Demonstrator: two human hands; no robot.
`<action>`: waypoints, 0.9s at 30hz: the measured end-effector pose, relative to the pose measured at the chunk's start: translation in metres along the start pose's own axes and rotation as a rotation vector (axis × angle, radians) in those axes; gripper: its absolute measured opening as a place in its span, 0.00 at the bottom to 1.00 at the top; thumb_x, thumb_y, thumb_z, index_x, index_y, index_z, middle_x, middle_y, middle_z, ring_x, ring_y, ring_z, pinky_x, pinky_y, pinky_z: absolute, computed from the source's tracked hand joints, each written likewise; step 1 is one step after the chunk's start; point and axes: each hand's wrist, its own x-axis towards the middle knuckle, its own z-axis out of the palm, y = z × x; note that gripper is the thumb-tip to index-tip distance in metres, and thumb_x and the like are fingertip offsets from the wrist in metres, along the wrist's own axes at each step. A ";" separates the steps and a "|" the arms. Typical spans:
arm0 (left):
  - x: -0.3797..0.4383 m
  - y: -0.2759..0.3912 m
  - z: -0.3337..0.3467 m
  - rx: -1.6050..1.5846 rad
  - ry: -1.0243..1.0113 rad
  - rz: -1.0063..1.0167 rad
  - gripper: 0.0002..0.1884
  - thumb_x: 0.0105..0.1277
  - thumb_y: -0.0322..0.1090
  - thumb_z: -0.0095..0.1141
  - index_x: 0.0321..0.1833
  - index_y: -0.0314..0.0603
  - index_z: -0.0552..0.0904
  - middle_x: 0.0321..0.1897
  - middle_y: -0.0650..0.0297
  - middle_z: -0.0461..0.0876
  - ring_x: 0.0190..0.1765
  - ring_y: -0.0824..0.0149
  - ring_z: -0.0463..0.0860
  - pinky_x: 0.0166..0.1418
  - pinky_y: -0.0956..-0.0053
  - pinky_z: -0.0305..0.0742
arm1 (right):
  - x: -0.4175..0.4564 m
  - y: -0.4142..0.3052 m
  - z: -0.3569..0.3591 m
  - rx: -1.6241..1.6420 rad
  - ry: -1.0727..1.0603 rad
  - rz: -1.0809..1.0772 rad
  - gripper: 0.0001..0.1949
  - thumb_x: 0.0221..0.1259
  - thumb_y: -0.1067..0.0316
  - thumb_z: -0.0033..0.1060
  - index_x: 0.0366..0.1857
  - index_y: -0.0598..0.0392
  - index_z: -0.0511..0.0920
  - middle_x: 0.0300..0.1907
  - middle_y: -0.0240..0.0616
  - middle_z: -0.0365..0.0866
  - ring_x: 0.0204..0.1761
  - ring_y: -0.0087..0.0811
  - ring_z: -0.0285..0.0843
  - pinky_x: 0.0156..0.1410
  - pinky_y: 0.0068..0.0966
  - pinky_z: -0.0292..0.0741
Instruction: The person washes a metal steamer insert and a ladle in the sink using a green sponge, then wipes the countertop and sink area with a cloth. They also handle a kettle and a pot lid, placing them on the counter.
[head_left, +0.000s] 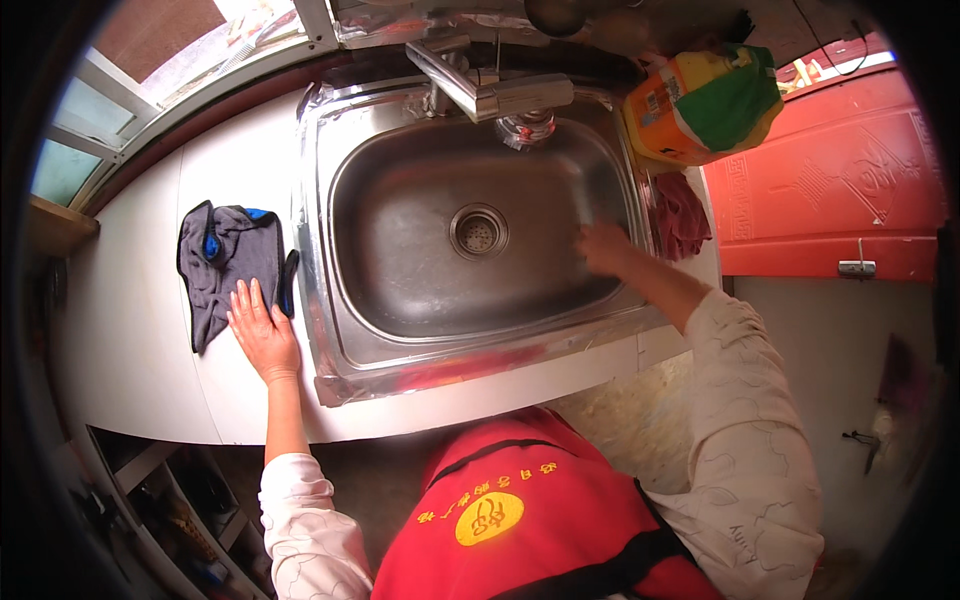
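A grey cloth with dark edging and blue patches (240, 244) lies crumpled on the white counter, left of the stainless steel sink (405, 300). My left hand (262, 334) rests palm down, its fingertips on the cloth's lower right part and the fingers slightly apart. Inside the basin, near its right wall, is my right hand (604, 247), blurred; whether it holds anything cannot be told. The round drain strainer (478, 234) sits in the basin floor to its left. Above the basin's back edge extends a chrome faucet (517, 97), with no water stream visible.
An orange and yellow plastic jug with a green part (701, 109) stands at the sink's back right corner. A dark red cloth (681, 217) lies right of the sink. Beyond it is a red panel with a metal latch (817, 180). A window frame (135, 97) borders the counter at upper left.
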 end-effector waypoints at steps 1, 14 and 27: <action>-0.001 -0.001 0.001 0.004 -0.003 -0.003 0.25 0.65 0.37 0.42 0.67 0.46 0.64 0.69 0.60 0.59 0.71 0.56 0.55 0.73 0.56 0.43 | -0.010 -0.018 -0.002 0.226 -0.162 0.022 0.17 0.54 0.61 0.45 0.48 0.42 0.79 0.53 0.40 0.73 0.52 0.45 0.72 0.57 0.40 0.69; -0.003 -0.005 0.001 0.006 0.025 -0.004 0.26 0.63 0.38 0.44 0.66 0.46 0.65 0.69 0.59 0.59 0.70 0.55 0.56 0.73 0.56 0.44 | 0.032 -0.224 -0.113 1.423 -0.096 -0.102 0.18 0.54 0.51 0.50 0.26 0.58 0.79 0.23 0.45 0.77 0.29 0.37 0.75 0.35 0.38 0.70; -0.002 -0.002 -0.001 -0.004 -0.003 -0.008 0.26 0.64 0.39 0.44 0.66 0.47 0.64 0.69 0.60 0.58 0.71 0.56 0.54 0.74 0.57 0.43 | 0.015 -0.298 -0.165 1.116 0.657 0.230 0.11 0.51 0.65 0.47 0.32 0.54 0.81 0.35 0.47 0.79 0.41 0.46 0.77 0.44 0.43 0.75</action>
